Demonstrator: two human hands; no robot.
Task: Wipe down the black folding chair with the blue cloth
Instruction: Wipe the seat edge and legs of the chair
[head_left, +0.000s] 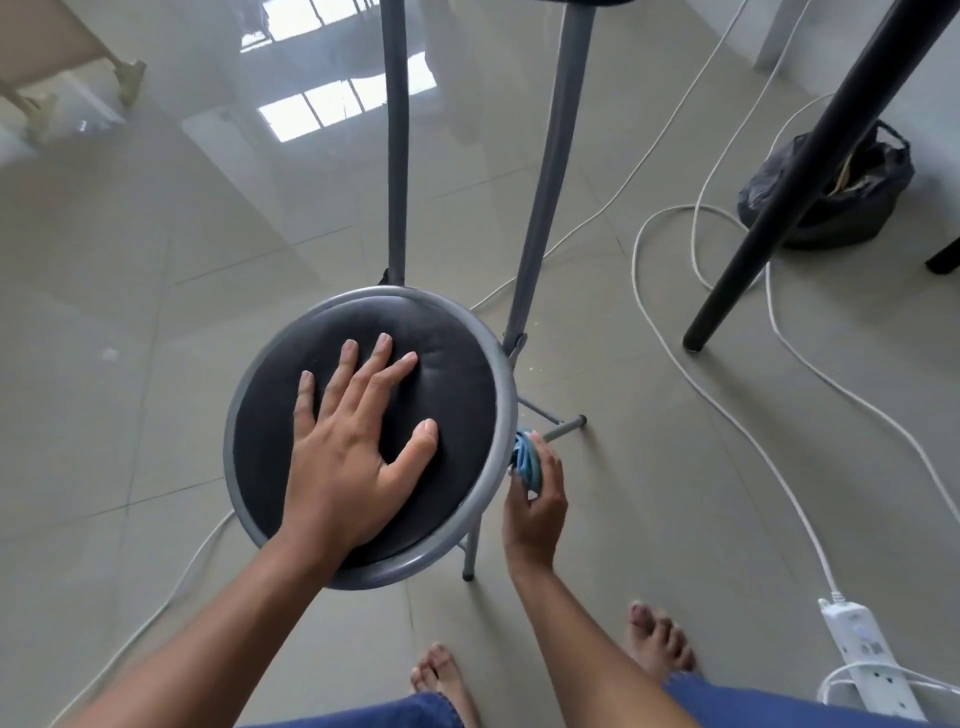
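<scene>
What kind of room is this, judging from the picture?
Probably a room in a home or small office: a glossy tiled floor reflecting windows, a white power strip with cables trailing across it, and a black table leg beside the folding chair.

The black folding chair (457, 395) stands mid-frame, its round black padded seat ringed by a grey metal frame. The blue cloth (525, 460), bunched up, sits just beside the seat's right rim.
</scene>
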